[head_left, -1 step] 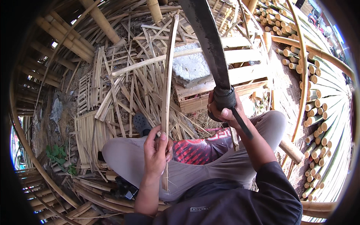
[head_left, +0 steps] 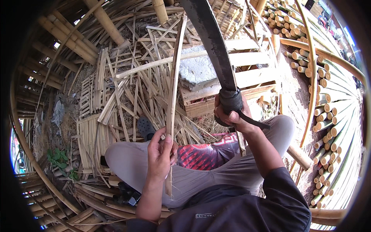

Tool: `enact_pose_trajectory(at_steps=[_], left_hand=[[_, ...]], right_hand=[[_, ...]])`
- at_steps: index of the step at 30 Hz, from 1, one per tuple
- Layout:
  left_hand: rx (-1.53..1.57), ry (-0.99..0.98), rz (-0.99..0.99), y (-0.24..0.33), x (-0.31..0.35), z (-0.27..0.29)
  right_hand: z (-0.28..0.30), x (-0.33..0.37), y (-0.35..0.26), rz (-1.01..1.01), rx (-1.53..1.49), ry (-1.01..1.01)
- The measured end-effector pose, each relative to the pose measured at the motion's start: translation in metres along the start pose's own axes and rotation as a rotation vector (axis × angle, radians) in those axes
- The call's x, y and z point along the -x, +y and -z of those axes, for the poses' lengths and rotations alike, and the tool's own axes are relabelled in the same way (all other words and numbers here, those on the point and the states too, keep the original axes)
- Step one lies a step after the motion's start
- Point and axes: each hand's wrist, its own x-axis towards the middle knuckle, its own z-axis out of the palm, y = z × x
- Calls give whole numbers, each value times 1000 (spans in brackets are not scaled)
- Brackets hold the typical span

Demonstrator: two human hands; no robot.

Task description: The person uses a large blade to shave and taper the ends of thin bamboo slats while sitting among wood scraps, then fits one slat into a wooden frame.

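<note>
Currently, left hand [head_left: 159, 154] pinches a bamboo strip [head_left: 175, 77] and right hand [head_left: 235, 117] clenches a knife handle [head_left: 230, 100], apparently a positioning step, any stroke calling for steady left grip.

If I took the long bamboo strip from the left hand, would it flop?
Probably not. The bamboo strip seems fairly stiff: the left hand holds it low down, yet its long upper part doesn't droop. It's likely light, since it looks thin and one hand supports it. It might splinter or prickle, because its lower end looks frayed.
</note>
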Motion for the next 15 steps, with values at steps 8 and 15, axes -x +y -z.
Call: enact_pose_trajectory(at_steps=[8,15], left_hand=[[136,21,51,11,-29,8],[71,68,118,-10,-31,10]], right_hand=[[-24,-21,-37,-143,34,25],[-16,-24,-4,-227,617,179]])
